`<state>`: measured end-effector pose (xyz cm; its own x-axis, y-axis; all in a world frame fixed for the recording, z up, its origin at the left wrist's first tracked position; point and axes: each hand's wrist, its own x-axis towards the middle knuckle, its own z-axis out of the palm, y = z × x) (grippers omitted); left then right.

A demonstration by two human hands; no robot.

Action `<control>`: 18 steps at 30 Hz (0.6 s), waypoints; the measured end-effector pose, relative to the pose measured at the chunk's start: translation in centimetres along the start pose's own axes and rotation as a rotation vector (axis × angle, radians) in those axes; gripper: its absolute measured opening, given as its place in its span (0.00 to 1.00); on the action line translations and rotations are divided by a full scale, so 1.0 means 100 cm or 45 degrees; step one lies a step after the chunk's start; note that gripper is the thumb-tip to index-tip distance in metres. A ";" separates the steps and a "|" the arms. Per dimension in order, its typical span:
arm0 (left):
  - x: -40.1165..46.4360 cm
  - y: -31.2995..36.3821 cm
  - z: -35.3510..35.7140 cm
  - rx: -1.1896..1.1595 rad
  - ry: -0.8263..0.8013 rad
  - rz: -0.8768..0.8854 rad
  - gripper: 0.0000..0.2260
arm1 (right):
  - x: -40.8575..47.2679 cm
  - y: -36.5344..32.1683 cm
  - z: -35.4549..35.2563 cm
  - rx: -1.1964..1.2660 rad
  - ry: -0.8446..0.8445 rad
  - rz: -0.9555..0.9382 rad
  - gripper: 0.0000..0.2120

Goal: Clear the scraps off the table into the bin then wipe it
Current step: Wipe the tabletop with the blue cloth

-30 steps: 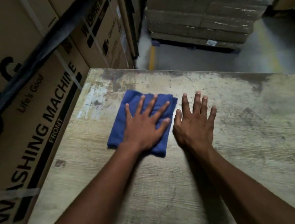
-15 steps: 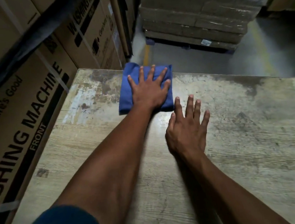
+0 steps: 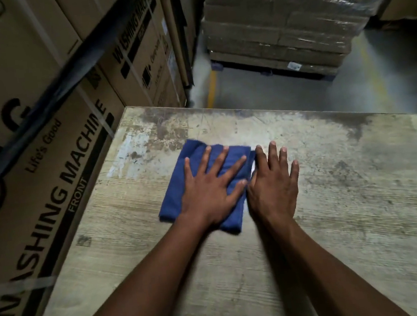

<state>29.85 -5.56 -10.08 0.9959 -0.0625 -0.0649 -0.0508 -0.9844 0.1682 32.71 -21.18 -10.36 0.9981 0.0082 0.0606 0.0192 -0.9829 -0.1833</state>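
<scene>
A folded blue cloth [image 3: 179, 187] lies on the worn, stained wooden table [image 3: 352, 205], left of its middle. My left hand [image 3: 211, 191] presses flat on the cloth with its fingers spread. My right hand [image 3: 271, 187] lies flat on the bare tabletop just to the right of the cloth, its inner edge touching the cloth's right side. No scraps and no bin show in the head view.
Tall cardboard washing-machine boxes [image 3: 32, 166] stand tight against the table's left edge. Beyond the far edge is a grey floor with a yellow line [image 3: 212, 89] and a shrink-wrapped pallet of cartons [image 3: 290, 16].
My left hand has pulled the cloth back from the table's far edge toward me, beside my right hand. The right hand has stayed flat on the table.
</scene>
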 end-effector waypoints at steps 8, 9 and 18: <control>0.141 -0.086 -0.033 -0.032 -0.015 -0.391 0.29 | -0.001 -0.002 0.003 0.013 0.107 0.008 0.27; 0.141 -0.102 -0.037 -0.042 0.001 -0.465 0.30 | -0.001 -0.002 0.004 0.007 0.099 0.005 0.27; 0.068 -0.093 -0.024 -0.092 0.101 -0.798 0.31 | -0.003 0.000 -0.003 0.204 0.117 0.005 0.27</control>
<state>37.23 3.54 -9.68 0.8378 0.5368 -0.0997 0.5457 -0.8166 0.1882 32.39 -21.27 -10.12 0.9889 -0.0196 0.1475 0.0317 -0.9408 -0.3375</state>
